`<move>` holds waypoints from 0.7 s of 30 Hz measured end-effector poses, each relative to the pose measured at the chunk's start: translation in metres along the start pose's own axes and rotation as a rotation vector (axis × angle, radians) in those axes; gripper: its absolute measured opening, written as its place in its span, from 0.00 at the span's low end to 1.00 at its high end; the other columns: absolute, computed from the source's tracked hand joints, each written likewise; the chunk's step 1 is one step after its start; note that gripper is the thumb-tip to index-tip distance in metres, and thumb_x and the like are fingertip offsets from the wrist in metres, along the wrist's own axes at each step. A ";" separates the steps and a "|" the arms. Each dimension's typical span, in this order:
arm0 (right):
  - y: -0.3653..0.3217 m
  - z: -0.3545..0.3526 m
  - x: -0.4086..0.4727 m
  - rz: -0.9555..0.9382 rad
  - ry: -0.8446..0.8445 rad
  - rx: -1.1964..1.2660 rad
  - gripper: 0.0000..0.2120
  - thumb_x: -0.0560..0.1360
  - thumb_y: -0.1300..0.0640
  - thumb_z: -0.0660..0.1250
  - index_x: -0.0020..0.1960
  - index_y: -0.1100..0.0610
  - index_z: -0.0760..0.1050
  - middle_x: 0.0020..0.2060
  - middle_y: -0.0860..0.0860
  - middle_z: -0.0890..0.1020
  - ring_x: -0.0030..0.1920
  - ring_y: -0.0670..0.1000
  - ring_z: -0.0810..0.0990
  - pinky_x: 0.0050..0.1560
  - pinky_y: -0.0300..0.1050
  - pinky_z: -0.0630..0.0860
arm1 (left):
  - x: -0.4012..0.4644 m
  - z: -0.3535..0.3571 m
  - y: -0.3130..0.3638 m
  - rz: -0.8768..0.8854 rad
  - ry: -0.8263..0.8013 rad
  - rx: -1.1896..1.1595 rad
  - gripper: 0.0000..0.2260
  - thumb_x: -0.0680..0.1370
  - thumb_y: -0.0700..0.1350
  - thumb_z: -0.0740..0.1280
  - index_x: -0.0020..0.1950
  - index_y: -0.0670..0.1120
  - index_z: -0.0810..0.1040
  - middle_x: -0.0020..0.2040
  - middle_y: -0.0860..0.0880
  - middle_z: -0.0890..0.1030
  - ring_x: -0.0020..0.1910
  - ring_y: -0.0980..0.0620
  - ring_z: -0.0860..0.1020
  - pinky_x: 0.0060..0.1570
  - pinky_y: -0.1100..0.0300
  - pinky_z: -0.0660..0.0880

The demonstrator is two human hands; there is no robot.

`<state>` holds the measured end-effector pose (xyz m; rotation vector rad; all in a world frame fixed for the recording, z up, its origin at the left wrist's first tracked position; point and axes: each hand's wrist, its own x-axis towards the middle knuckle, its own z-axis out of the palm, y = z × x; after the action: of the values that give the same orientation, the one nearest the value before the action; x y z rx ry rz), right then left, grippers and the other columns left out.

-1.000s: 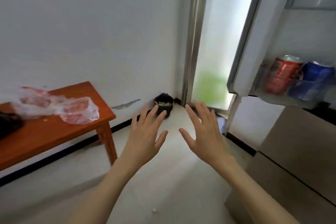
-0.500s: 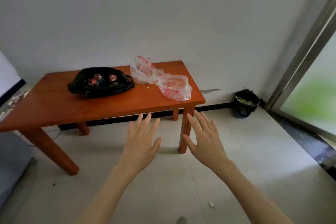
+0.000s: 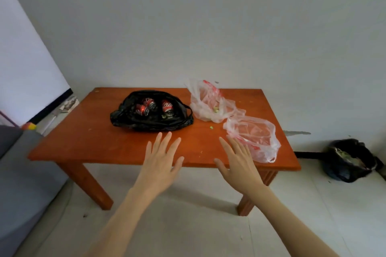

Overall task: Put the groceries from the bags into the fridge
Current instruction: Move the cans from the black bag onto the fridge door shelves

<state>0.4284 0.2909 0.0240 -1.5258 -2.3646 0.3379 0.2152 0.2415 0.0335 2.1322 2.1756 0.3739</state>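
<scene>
while both hands hover spread and empty over the table's near edge, the left hand lies nearer the black bag, straight beyond its fingertips. the right hand points toward the near clear bag. three red cans show in the black bag, long axes tilted; a second clear bag at the far edge perhaps holds scraps.
</scene>
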 end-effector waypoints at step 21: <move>-0.072 0.156 0.360 0.092 -0.187 0.114 0.24 0.80 0.48 0.56 0.73 0.55 0.59 0.68 0.52 0.68 0.69 0.54 0.64 0.67 0.47 0.65 | 0.279 0.051 -0.262 0.044 -0.080 -0.139 0.19 0.81 0.47 0.56 0.72 0.48 0.64 0.72 0.50 0.64 0.74 0.52 0.56 0.72 0.60 0.51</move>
<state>0.1700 0.5852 -0.0487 -1.6148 -2.3709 0.6520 -0.0384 0.5230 -0.0417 2.0858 2.0015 0.4223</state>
